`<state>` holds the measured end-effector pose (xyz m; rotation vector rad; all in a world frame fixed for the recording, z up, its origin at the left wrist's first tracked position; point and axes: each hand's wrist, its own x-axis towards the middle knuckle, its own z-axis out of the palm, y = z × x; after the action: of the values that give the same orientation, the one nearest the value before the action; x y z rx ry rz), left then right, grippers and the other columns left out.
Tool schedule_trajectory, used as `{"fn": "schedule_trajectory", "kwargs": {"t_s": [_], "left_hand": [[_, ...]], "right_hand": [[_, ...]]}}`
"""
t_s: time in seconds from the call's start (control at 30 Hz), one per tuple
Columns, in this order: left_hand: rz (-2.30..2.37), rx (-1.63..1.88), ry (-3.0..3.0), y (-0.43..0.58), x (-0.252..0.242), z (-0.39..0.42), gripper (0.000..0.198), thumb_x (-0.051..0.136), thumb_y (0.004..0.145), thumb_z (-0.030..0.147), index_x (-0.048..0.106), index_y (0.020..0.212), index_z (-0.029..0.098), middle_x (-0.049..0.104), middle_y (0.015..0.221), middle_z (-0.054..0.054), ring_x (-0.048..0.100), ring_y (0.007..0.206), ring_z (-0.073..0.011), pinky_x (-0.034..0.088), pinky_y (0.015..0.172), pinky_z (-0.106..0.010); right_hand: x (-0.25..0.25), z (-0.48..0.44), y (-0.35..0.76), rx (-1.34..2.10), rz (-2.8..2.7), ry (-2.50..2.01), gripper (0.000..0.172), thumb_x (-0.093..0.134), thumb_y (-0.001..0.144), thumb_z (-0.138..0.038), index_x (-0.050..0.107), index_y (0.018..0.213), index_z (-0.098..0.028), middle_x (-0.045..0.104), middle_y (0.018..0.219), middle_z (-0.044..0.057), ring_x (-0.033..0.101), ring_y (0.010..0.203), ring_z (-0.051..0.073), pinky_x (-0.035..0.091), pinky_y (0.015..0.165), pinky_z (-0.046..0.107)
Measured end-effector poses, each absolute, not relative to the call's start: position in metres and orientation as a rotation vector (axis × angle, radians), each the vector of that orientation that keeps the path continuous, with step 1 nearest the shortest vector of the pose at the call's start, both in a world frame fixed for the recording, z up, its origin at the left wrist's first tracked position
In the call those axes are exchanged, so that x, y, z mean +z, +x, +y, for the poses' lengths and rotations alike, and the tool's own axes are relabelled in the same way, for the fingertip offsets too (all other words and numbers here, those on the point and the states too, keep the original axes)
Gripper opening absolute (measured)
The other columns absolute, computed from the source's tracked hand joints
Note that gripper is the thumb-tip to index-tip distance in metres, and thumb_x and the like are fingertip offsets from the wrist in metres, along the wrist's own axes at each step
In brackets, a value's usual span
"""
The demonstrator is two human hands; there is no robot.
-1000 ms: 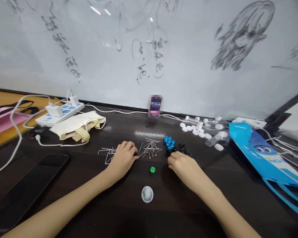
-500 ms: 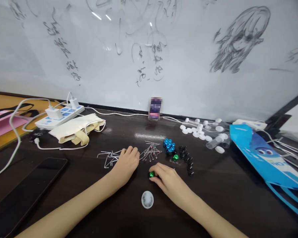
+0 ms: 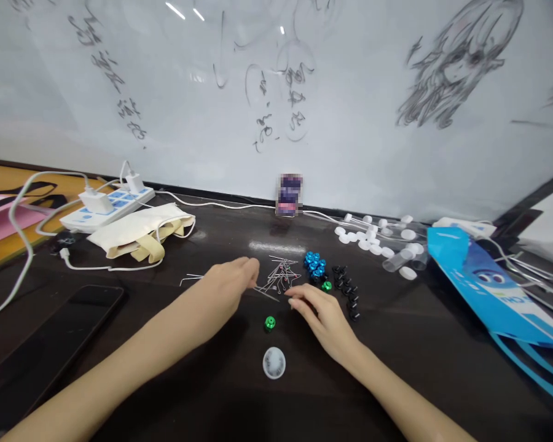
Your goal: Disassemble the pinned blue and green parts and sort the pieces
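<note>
My left hand [image 3: 233, 279] is closed, fingers pinched on a thin metal rod [image 3: 267, 294] that points right from its fingertips. My right hand [image 3: 320, 310] reaches in from the right, thumb and index finger apart with nothing seen between them. Between the hands a small green metallic part [image 3: 270, 323] stands on the table. Below it lies a round whitish dish-like piece [image 3: 274, 363]. Several thin rods with bent ends [image 3: 283, 273] form a loose pile beyond the hands. More bent rods [image 3: 191, 277] lie left of my left hand, partly hidden by it.
Blue metallic parts [image 3: 314, 265], another green part [image 3: 327, 286] and black parts [image 3: 348, 291] sit to the right. Behind them are white caps [image 3: 364, 244] and clear tubes [image 3: 399, 260]. A phone [image 3: 50, 356], cloth pouch [image 3: 141, 230], power strip [image 3: 110, 209] and blue bag [image 3: 479, 276] surround the area.
My right hand has let go of the green part, which now stands on the table, and moved up and right. My left hand has shifted off the left rods and now holds one rod.
</note>
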<state>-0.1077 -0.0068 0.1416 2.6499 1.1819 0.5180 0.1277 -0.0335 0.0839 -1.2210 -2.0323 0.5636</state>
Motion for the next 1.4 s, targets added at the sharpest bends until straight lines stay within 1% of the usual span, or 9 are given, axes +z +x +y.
{"fn": "schedule_trajectory", "kwargs": {"t_s": [0.17, 0.3, 0.5, 0.67, 0.73, 0.9, 1.03, 1.2, 1.4], "left_hand": [[1.037, 0.484, 2.733, -0.087, 0.137, -0.028, 0.031, 0.040, 0.072, -0.007, 0.043, 0.086, 0.021, 0.053, 0.087, -0.001, 0.050, 0.073, -0.0169, 0.036, 0.063, -0.027], [0.872, 0.531, 2.808, -0.082, 0.141, -0.035, 0.025, 0.042, 0.077, -0.004, 0.043, 0.084, 0.020, 0.052, 0.086, -0.001, 0.049, 0.076, -0.0171, 0.037, 0.068, -0.028], [0.834, 0.570, 2.746, -0.086, 0.144, -0.028, 0.016, 0.040, 0.085, 0.005, 0.047, 0.089, 0.018, 0.052, 0.086, -0.002, 0.048, 0.073, -0.0155, 0.038, 0.066, -0.027], [0.798, 0.707, 2.572, -0.082, 0.135, -0.019, 0.013, 0.040, 0.091, 0.014, 0.051, 0.097, 0.018, 0.058, 0.093, -0.003, 0.054, 0.080, -0.0151, 0.042, 0.070, -0.026], [0.873, 0.782, 2.415, -0.083, 0.131, -0.011, 0.014, 0.043, 0.091, 0.015, 0.053, 0.100, 0.019, 0.060, 0.091, -0.002, 0.056, 0.079, -0.0141, 0.043, 0.071, -0.025], [0.914, 0.475, 2.230, -0.086, 0.115, 0.006, 0.011, 0.058, 0.077, 0.008, 0.063, 0.082, 0.017, 0.061, 0.074, 0.002, 0.057, 0.068, -0.0124, 0.042, 0.066, -0.022], [0.886, 0.384, 2.153, -0.083, 0.098, 0.008, 0.009, 0.070, 0.068, 0.012, 0.066, 0.075, 0.016, 0.056, 0.066, 0.003, 0.052, 0.060, -0.0107, 0.038, 0.056, -0.020], [0.889, 0.449, 2.162, -0.079, 0.084, 0.005, 0.012, 0.075, 0.067, 0.020, 0.064, 0.067, 0.015, 0.050, 0.061, 0.005, 0.046, 0.056, -0.0088, 0.032, 0.053, -0.019], [0.897, 0.483, 2.150, -0.077, 0.083, 0.005, 0.013, 0.073, 0.069, 0.021, 0.062, 0.064, 0.015, 0.048, 0.060, 0.005, 0.044, 0.055, -0.0086, 0.030, 0.053, -0.019]], "right_hand": [[0.082, -0.041, 0.116, 0.764, -2.008, -1.107, 0.015, 0.057, 0.089, -0.029, 0.067, 0.097, -0.021, 0.059, 0.081, 0.002, 0.055, 0.071, 0.015, 0.045, 0.065, 0.025], [0.083, -0.047, 0.107, 0.829, -1.944, -1.061, 0.015, 0.057, 0.089, -0.027, 0.070, 0.086, -0.020, 0.056, 0.085, 0.003, 0.055, 0.077, 0.015, 0.046, 0.068, 0.026], [0.087, -0.046, 0.109, 0.886, -1.880, -1.034, 0.019, 0.054, 0.091, -0.027, 0.072, 0.091, -0.022, 0.057, 0.085, 0.003, 0.056, 0.079, 0.015, 0.045, 0.073, 0.028], [0.082, -0.045, 0.106, 1.037, -1.743, -1.014, 0.017, 0.060, 0.087, -0.028, 0.065, 0.076, -0.017, 0.060, 0.067, 0.000, 0.052, 0.054, 0.010, 0.042, 0.053, 0.022], [0.079, -0.043, 0.104, 1.073, -1.620, -1.010, 0.017, 0.062, 0.085, -0.028, 0.062, 0.072, -0.016, 0.062, 0.067, 0.000, 0.053, 0.052, 0.010, 0.041, 0.050, 0.022], [0.071, -0.038, 0.102, 1.038, -1.523, -1.069, 0.014, 0.066, 0.081, -0.028, 0.062, 0.072, -0.017, 0.062, 0.065, 0.000, 0.055, 0.054, 0.011, 0.041, 0.050, 0.022], [0.067, -0.036, 0.100, 0.999, -1.608, -1.084, 0.014, 0.064, 0.082, -0.025, 0.063, 0.070, -0.017, 0.062, 0.064, -0.001, 0.056, 0.055, 0.012, 0.042, 0.053, 0.022], [0.069, -0.038, 0.100, 0.866, -1.734, -1.078, 0.021, 0.061, 0.084, -0.022, 0.061, 0.064, -0.017, 0.064, 0.070, 0.000, 0.056, 0.059, 0.012, 0.042, 0.057, 0.023], [0.068, -0.038, 0.101, 0.756, -1.851, -1.035, 0.025, 0.054, 0.089, -0.023, 0.060, 0.066, -0.018, 0.064, 0.073, 0.002, 0.059, 0.067, 0.015, 0.045, 0.066, 0.026]]}}
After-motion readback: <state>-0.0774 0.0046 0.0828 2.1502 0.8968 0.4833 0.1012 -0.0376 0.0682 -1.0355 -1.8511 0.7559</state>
